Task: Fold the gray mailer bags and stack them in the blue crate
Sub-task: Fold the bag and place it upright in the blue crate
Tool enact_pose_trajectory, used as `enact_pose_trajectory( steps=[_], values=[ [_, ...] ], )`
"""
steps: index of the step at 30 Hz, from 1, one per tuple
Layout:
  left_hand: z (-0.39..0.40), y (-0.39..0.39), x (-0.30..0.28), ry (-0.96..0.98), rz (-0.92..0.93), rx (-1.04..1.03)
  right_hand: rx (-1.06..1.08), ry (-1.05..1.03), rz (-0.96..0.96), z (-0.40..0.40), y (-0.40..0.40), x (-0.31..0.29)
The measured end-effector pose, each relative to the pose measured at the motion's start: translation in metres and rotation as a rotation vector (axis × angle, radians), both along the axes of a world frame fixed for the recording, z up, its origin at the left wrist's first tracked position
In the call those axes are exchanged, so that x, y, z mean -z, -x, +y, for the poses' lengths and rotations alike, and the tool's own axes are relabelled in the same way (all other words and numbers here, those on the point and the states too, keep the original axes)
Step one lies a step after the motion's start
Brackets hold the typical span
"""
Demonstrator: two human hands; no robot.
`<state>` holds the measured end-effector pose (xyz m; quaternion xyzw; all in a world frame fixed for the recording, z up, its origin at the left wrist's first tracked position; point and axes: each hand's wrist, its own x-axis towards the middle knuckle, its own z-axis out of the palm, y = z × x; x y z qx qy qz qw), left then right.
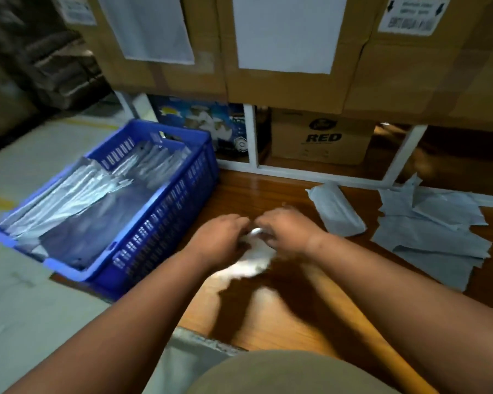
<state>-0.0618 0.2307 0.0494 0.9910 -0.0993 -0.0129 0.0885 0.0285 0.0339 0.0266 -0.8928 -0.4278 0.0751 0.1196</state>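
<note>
Cardboard boxes [285,52] are looming at the far side over a wooden floor [268,191]. Left, the blue crate [165,211] is holding folded bags [69,194]; right, loose gray mailer bags [430,231] are lying. Left hand [225,234] and right hand [285,226] are together pinching a blurred bag [254,260].

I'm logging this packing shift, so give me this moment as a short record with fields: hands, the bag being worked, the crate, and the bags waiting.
left hand: left hand grips the near bag, fingers curled
right hand: right hand grips the same bag
bag in work: gray mailer bag, blurred, on the wooden floor
crate: blue crate to the left, holding stacked bags
waiting: folded bag, then a loose pile of flat bags to the right
</note>
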Motion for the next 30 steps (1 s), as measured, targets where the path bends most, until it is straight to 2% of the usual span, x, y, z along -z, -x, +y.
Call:
enact_pose_trajectory(
  steps=[8, 13, 20, 23, 26, 30],
  values=[
    [0.13, 0.028, -0.136, -0.083, -0.259, -0.299, -0.164, -0.15, -0.232, 0.121, -0.041, -0.141],
    [0.205, 0.069, -0.167, -0.074, -0.284, -0.479, -0.279, -0.132, -0.283, 0.224, -0.035, -0.191],
    [0.271, 0.115, -0.128, -0.143, -0.091, -0.616, -0.413, 0.089, -0.252, 0.324, -0.028, -0.157],
    [0.281, 0.119, -0.108, -0.144, -0.017, -0.651, -0.457, 0.244, -0.256, 0.343, -0.028, -0.134],
    [0.285, 0.118, -0.088, -0.222, 0.048, -0.691, -0.471, 0.435, -0.3, 0.358, -0.026, -0.115],
    [0.288, 0.115, -0.071, -0.348, 0.106, -0.703, -0.455, 0.478, -0.309, 0.372, -0.016, -0.103]
  ],
)
